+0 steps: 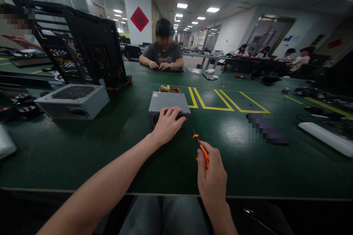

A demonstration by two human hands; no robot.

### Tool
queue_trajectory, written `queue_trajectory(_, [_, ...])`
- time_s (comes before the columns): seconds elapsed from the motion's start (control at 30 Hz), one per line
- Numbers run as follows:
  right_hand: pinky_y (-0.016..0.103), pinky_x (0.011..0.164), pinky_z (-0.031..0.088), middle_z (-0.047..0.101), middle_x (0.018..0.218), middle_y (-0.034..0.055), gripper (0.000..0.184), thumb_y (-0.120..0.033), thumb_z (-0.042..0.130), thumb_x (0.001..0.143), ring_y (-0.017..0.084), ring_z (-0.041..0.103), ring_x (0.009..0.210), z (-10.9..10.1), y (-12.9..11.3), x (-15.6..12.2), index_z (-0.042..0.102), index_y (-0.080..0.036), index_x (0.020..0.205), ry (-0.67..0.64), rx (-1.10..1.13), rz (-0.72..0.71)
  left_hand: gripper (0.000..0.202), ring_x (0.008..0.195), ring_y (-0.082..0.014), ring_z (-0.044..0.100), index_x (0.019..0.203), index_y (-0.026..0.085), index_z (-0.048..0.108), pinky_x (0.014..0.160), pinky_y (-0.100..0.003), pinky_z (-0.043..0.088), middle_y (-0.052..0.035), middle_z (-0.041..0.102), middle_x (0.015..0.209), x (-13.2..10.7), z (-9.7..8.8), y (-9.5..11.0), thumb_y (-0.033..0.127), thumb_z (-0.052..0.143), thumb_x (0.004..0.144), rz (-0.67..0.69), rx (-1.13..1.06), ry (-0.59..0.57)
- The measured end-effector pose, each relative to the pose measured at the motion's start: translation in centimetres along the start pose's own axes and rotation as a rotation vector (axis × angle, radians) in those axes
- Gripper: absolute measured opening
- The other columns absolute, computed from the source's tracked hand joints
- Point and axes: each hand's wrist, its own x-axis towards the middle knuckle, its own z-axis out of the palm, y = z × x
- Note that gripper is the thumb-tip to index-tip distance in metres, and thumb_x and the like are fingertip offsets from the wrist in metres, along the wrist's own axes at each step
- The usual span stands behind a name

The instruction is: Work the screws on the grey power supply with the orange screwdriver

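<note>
A grey metal power supply box [168,102] lies on the green table [110,154] in front of me, with coloured wires at its far end. My left hand [167,124] rests on the box's near edge, fingers curled over the top. My right hand [211,176] is closed round the orange handle of a screwdriver [199,143]. Its thin shaft points at the near right corner of the box.
A second power supply [73,101] and an open black computer case [82,44] stand at the left. A person [163,53] sits across the table. Yellow floor-style lines [220,101] mark the table. A white bar [327,137] lies at the right; other people sit far right.
</note>
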Motion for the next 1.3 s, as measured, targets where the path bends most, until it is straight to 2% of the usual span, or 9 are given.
queue_trajectory(0.2, [0.025, 0.058, 0.047, 0.057, 0.094, 0.0065, 0.028, -0.037, 0.036, 0.090, 0.016, 0.061, 0.077, -0.15, -0.24, 0.16, 0.051, -0.019, 0.106, -0.065, -0.037, 0.019, 0.021, 0.115, -0.0256, 0.044, 0.101, 0.021, 0.060, 0.088, -0.043, 0.034, -0.0105, 0.053, 0.118, 0.05, -0.25, 0.11, 0.019, 0.046, 0.086, -0.001, -0.006, -0.005])
queue_trajectory(0.37, [0.026, 0.055, 0.048, 0.058, 0.095, 0.0087, 0.030, -0.030, 0.040, 0.085, 0.017, 0.062, 0.073, -0.05, -0.41, 0.17, 0.046, -0.017, 0.111, -0.083, -0.059, 0.042, 0.019, 0.115, -0.0253, 0.044, 0.098, 0.019, 0.062, 0.090, -0.042, 0.035, -0.0104, 0.053, 0.119, 0.08, -0.06, 0.16, 0.022, 0.047, 0.086, -0.015, -0.014, -0.003])
queue_trajectory(0.53, [0.027, 0.057, 0.050, 0.060, 0.088, 0.0072, 0.026, -0.032, 0.042, 0.085, 0.017, 0.062, 0.071, 0.05, -0.15, -0.06, 0.045, -0.016, 0.106, -0.027, -0.012, 0.077, 0.020, 0.115, -0.0251, 0.043, 0.099, 0.019, 0.064, 0.090, -0.042, 0.035, -0.0101, 0.053, 0.119, -0.01, 0.06, 0.12, 0.022, 0.049, 0.086, -0.014, -0.017, -0.001])
queue_trajectory(0.7, [0.031, 0.073, 0.049, 0.051, 0.103, 0.0111, 0.021, -0.028, 0.042, 0.087, 0.019, 0.056, 0.094, 0.07, 0.00, 0.07, 0.050, -0.017, 0.103, 0.097, -0.010, -0.024, 0.020, 0.115, -0.0245, 0.043, 0.097, 0.019, 0.065, 0.091, -0.042, 0.034, -0.0096, 0.053, 0.119, -0.05, 0.05, 0.12, 0.022, 0.049, 0.086, -0.029, -0.045, 0.005])
queue_trajectory(0.87, [0.026, 0.067, 0.048, 0.055, 0.094, 0.0063, 0.027, -0.028, 0.035, 0.091, 0.014, 0.059, 0.082, -0.02, 0.19, -0.16, 0.052, -0.020, 0.111, 0.005, -0.014, -0.030, 0.019, 0.115, -0.0240, 0.043, 0.095, 0.018, 0.066, 0.091, -0.041, 0.034, -0.0094, 0.052, 0.119, -0.08, 0.00, 0.18, 0.022, 0.050, 0.085, -0.054, -0.075, 0.011])
queue_trajectory(0.97, [0.025, 0.064, 0.048, 0.055, 0.095, 0.0063, 0.029, -0.030, 0.031, 0.092, 0.014, 0.059, 0.080, -0.01, 0.18, -0.19, 0.053, -0.020, 0.109, -0.075, -0.004, 0.008, 0.018, 0.116, -0.0240, 0.042, 0.095, 0.018, 0.065, 0.092, -0.041, 0.034, -0.0092, 0.052, 0.119, -0.13, -0.01, 0.22, 0.021, 0.050, 0.085, -0.067, -0.088, 0.006])
queue_trajectory(1.13, [0.028, 0.060, 0.049, 0.048, 0.104, 0.0087, 0.024, -0.032, 0.043, 0.085, 0.017, 0.059, 0.081, 0.15, -0.08, 0.31, 0.050, -0.020, 0.104, -0.182, 0.082, 0.150, 0.018, 0.115, -0.0239, 0.043, 0.094, 0.018, 0.065, 0.092, -0.041, 0.034, -0.0088, 0.052, 0.119, -0.21, 0.16, 0.28, 0.019, 0.050, 0.085, -0.094, -0.102, 0.018])
queue_trajectory(1.23, [0.032, 0.069, 0.050, 0.051, 0.104, 0.0088, 0.028, -0.030, 0.045, 0.082, 0.019, 0.058, 0.090, 0.32, 0.11, 0.54, 0.047, -0.019, 0.108, -0.196, 0.220, 0.259, 0.017, 0.114, -0.0233, 0.044, 0.094, 0.019, 0.065, 0.092, -0.041, 0.035, -0.0085, 0.052, 0.119, -0.17, 0.24, 0.31, 0.019, 0.050, 0.085, -0.101, -0.103, 0.032])
queue_trajectory(1.3, [0.032, 0.068, 0.050, 0.055, 0.101, 0.0075, 0.031, -0.034, 0.046, 0.082, 0.018, 0.059, 0.087, 0.46, 0.32, 0.56, 0.045, -0.019, 0.109, -0.240, 0.362, 0.369, 0.017, 0.114, -0.0233, 0.044, 0.093, 0.019, 0.065, 0.092, -0.040, 0.035, -0.0082, 0.053, 0.119, -0.14, 0.29, 0.34, 0.019, 0.050, 0.085, -0.103, -0.102, 0.039])
